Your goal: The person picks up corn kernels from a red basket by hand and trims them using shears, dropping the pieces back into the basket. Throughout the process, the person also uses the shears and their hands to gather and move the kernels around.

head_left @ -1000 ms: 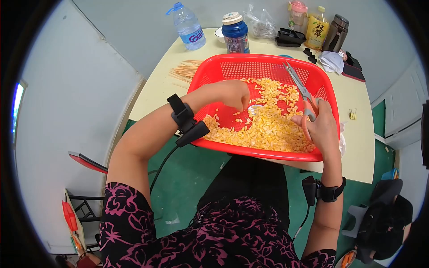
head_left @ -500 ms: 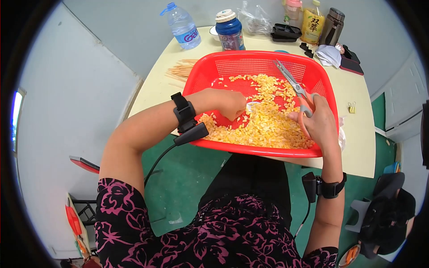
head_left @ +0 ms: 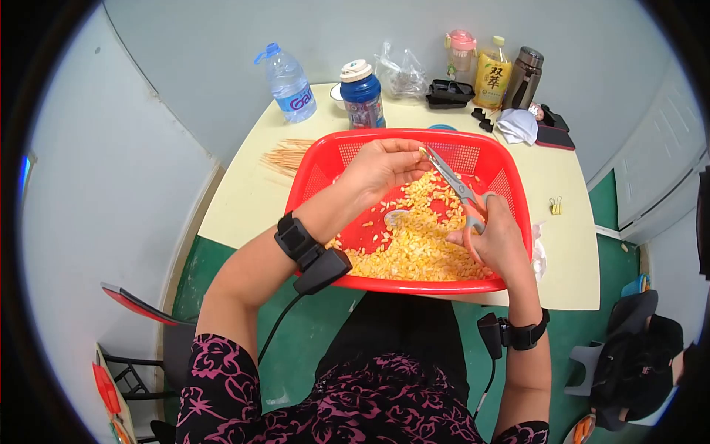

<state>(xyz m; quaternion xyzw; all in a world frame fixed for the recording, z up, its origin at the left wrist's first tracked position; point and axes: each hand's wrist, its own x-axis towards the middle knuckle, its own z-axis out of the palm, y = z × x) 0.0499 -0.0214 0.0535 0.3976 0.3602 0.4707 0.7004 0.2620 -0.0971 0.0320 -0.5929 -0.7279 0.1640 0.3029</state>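
Observation:
Over the far side of a red plastic basket [head_left: 414, 286], my left hand [head_left: 381, 169] is closed in a pinch on a small pale-yellow kernel [head_left: 423, 152]. My right hand [head_left: 497, 237] has its fingers through the orange handles of a pair of scissors [head_left: 456, 185]. The blades point up and to the left, their tips right at the kernel and my left fingertips. Beneath both hands, many loose yellow kernels [head_left: 414, 255] lie in the basket, heaped toward its near side. A small white piece [head_left: 396, 217] sits among them.
Thin wooden sticks [head_left: 287, 157] lie left of the basket on the pale table [head_left: 237, 200]. Along the back stand a water bottle [head_left: 290, 85], a blue jar [head_left: 362, 96], a yellow drink bottle [head_left: 492, 74] and a dark thermos [head_left: 523, 78]. A binder clip [head_left: 556, 206] lies at right.
My left hand has risen from the kernels to the scissor tips and now pinches one kernel. The scissors remain in my right hand. The view has shifted, with the basket lower in it.

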